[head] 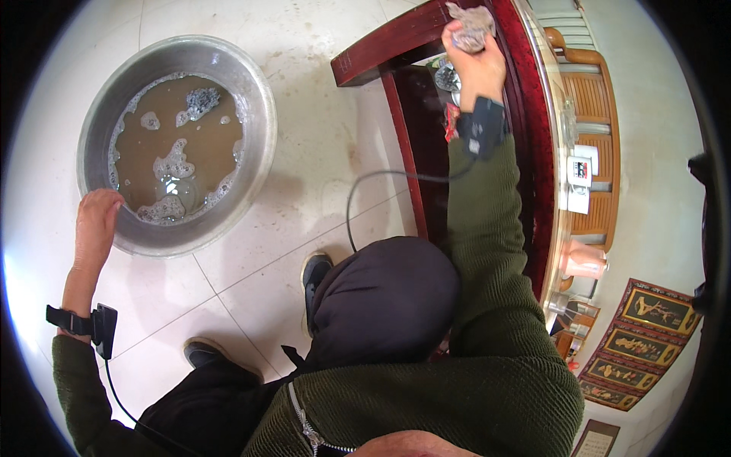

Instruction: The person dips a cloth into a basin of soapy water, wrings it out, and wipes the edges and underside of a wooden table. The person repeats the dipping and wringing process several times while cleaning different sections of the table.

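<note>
My right hand (477, 65) grips a crumpled greyish cloth (473, 28) against the dark red wooden frame of a table (394, 37). On the left, my left hand (100, 214) rests at the rim of a wide metal basin (262, 131), fingers bent over its edge; whether it holds anything is hidden. Brown, murky water (143, 151) with patches of foam fills the lower part of the basin. A grey, textured clump (203, 101), perhaps a rag or scrubber, sits partly above the water.
Beneath the tabletop, a shelf (420, 114) carries a red packet (451, 121) and other small items. A black cable (349, 211) loops from my right wrist device. Wooden chairs (594, 143) stand beyond the table, and a pink container (585, 260) stands near its far edge.
</note>
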The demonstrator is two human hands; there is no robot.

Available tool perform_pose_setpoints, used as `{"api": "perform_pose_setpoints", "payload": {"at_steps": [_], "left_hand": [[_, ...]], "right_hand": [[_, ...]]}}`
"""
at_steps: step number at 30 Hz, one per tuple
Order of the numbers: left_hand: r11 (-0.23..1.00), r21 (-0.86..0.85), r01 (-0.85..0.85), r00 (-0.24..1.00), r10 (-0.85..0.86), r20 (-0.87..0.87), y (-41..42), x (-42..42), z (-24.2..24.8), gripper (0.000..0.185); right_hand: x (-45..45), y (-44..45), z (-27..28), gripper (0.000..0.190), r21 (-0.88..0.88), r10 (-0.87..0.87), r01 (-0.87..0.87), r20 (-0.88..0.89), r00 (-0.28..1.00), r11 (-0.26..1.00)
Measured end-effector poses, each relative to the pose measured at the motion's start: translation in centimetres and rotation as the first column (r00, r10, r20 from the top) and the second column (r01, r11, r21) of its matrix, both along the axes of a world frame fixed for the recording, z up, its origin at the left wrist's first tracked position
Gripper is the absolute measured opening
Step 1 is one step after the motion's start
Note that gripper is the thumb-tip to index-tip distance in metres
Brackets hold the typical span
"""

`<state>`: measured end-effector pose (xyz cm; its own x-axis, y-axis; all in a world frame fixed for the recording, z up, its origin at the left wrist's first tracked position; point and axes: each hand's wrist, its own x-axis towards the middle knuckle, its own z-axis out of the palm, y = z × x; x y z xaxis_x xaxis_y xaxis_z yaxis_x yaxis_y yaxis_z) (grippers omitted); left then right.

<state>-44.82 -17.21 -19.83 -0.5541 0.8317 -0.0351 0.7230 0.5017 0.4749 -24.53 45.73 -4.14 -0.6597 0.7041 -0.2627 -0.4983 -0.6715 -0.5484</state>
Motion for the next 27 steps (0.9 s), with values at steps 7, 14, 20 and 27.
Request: {"api": "perform_pose_setpoints", "payload": {"at_steps": [7,14,20,27], "left_hand": [[0.999,-0.005,-0.051,0.999,0.051,0.019,0.3,-0.5,-0.5,0.011],[0.999,0.041,-0.02,1.0,0.02,-0.006,0.3,-0.6,-1.3,0.01],[0.999,0.038,-0.037,0.999,0.036,0.03,-0.6,-0.8,-1.5,0.01],[0.999,0.019,-0.049,0.998,0.049,0.034,-0.2,-0.7,-1.4,0.01]], "right_hand": [[-6.2,0.9,0.6,0.015,0.226,0.212,-0.179,-0.135,0.968,0.958],[-2.9,-1.0,1.9,0.022,-0.1,0.306,-0.317,-0.113,0.945,0.943],[0.5,-3.0,1.8,0.026,-0.057,0.102,-0.105,-0.06,0.993,0.993],[-10.1,3.3,-1.2,0.021,0.399,0.27,-0.214,-0.089,0.959,0.892]]}}
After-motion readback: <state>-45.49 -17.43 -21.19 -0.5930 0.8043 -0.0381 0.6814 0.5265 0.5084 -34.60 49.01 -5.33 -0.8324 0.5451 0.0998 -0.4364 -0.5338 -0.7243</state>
